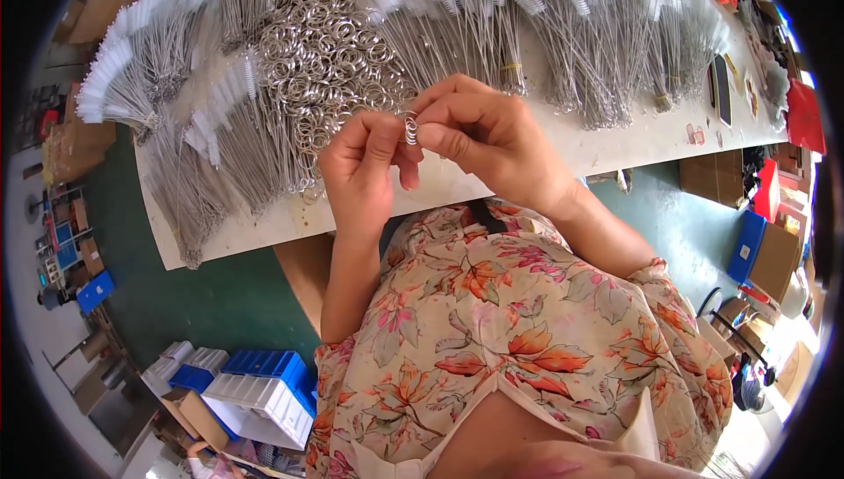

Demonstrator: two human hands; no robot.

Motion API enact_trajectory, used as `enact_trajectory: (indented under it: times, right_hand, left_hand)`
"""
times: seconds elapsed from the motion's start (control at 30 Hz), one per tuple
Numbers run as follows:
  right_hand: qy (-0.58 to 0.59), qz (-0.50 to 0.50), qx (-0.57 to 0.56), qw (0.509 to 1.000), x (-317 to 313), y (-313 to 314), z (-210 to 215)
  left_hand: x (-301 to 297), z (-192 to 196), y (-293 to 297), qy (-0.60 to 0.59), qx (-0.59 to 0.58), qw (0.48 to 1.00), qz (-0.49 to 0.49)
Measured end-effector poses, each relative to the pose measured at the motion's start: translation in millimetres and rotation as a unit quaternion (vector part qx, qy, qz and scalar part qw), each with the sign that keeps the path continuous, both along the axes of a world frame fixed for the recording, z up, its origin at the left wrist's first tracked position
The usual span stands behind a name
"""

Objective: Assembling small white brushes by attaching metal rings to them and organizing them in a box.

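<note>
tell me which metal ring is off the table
The ring pinched between both hands, left hand and right hand; the other rings lie heaped on the table.

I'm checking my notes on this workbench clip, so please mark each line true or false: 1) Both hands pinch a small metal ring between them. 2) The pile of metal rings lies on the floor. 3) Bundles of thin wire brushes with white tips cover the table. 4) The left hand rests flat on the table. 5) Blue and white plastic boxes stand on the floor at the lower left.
1) Both the left hand and the right hand pinch a small metal ring: true.
2) False: the pile of metal rings lies on the table.
3) Wire brushes in bundles cover the table: true.
4) False: the left hand is raised, fingers on the ring.
5) Plastic boxes on the floor, lower left: true.
</note>
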State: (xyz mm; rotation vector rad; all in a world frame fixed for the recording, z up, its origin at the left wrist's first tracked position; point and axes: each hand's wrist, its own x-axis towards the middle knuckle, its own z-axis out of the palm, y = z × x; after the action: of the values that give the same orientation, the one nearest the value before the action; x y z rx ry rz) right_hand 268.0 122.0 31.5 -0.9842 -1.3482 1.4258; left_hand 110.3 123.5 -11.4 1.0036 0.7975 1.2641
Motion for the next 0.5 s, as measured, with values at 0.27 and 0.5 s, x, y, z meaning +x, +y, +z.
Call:
enact_trajectory:
  times: [0.27, 0.5]
  right_hand:
    - [-0.152, -0.035, 0.227, 0.961, 2.4, -8.6, -4.3]
    - [-0.202, -0.058, 0.526, 0.824, -3.4, -13.3, -14.5]
  left_hand:
    - [6.6, 1.7, -6.5, 0.032, 0.019, 0.995, 0.096]
    - [-7.0, 34.1, -13.8, -0.139, -0.011, 0.988, -0.065]
